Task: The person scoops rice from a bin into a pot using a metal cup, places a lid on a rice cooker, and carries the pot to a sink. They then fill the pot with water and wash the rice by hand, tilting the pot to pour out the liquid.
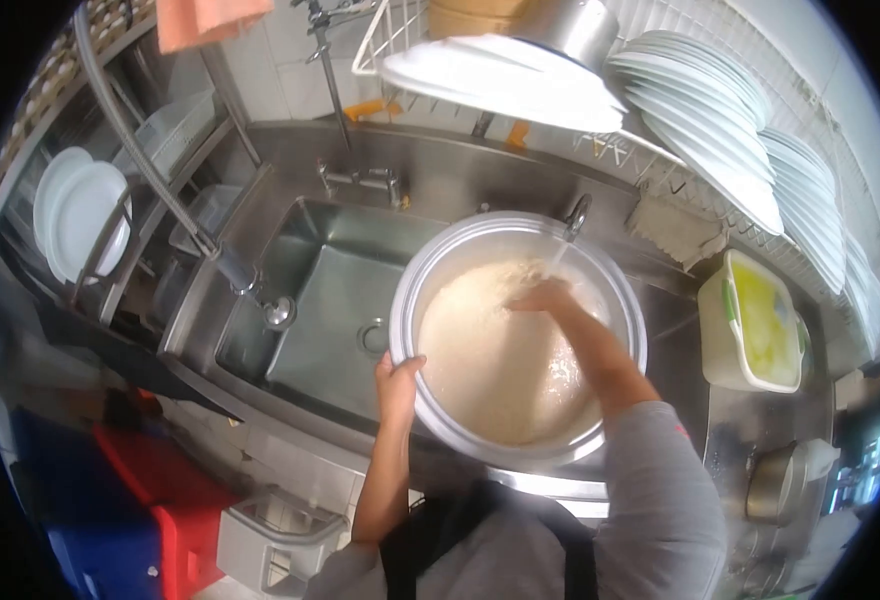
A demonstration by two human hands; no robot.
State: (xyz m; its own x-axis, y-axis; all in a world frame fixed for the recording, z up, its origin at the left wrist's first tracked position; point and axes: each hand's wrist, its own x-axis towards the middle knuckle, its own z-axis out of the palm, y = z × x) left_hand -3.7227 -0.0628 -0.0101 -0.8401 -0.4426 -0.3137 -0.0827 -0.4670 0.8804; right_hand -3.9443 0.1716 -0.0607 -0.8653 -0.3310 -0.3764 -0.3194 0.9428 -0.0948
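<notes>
A large round metal pot (pixel 407 300) stands at the sink, holding pale grains that look like rice (pixel 480 340) in cloudy water. My left hand (pixel 398 385) is closed on the pot's left rim, thumb over the edge. Inside the pot, my right hand (pixel 545 297) reaches into the wet rice near the far side. Its fingers look stretched out to the left, with the tips partly sunk from sight. Water runs from a curved tap (pixel 578 215) into the pot, close beside my right hand.
Left of the pot lies a steel sink basin (pixel 335 290) with a hanging spray head (pixel 279 313). Stacked white plates (pixel 700 120) sit on a wire rack above. On the right counter stands a white tub (pixel 750 320) with yellow-green contents. A red bin (pixel 175 510) is at lower left.
</notes>
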